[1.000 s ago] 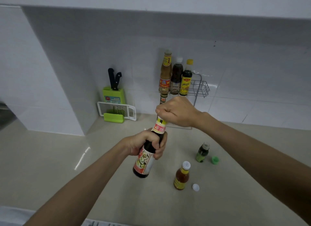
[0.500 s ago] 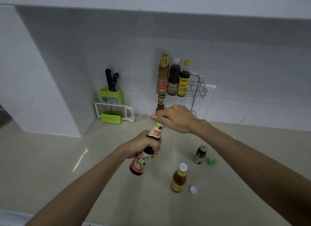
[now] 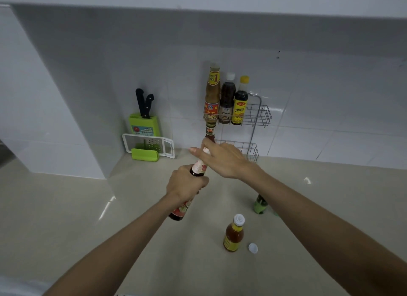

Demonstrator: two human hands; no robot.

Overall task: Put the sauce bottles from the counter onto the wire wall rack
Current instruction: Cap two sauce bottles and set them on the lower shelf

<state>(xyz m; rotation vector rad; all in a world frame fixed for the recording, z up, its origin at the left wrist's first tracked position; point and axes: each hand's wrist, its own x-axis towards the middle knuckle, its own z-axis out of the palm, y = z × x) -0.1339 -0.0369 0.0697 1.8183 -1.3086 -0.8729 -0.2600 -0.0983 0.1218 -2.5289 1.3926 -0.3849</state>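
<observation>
My left hand (image 3: 185,184) grips a dark glass sauce bottle (image 3: 180,212) with a red label around its neck, tilted and lifted above the counter. My right hand (image 3: 222,158) rests over the bottle's top, fingers partly spread, with the cap (image 3: 206,150) showing between them. The wire wall rack (image 3: 261,116) hangs on the tiles behind; three bottles (image 3: 226,101) stand on its upper shelf and a red-labelled bottle (image 3: 210,132) stands on the lower shelf, half hidden by my right hand. On the counter stand an orange sauce bottle (image 3: 233,235) and a small green bottle (image 3: 259,205).
A loose white cap (image 3: 253,248) lies beside the orange bottle. A green knife block (image 3: 144,124) with two black-handled knives and a white grater (image 3: 149,144) stand at the back left. A white wall column (image 3: 44,119) juts out on the left.
My right hand has gone from a closed grip on the bottle's top to loosened, spread fingers. The bottle has tilted more and moved toward the rack. The view has shifted.
</observation>
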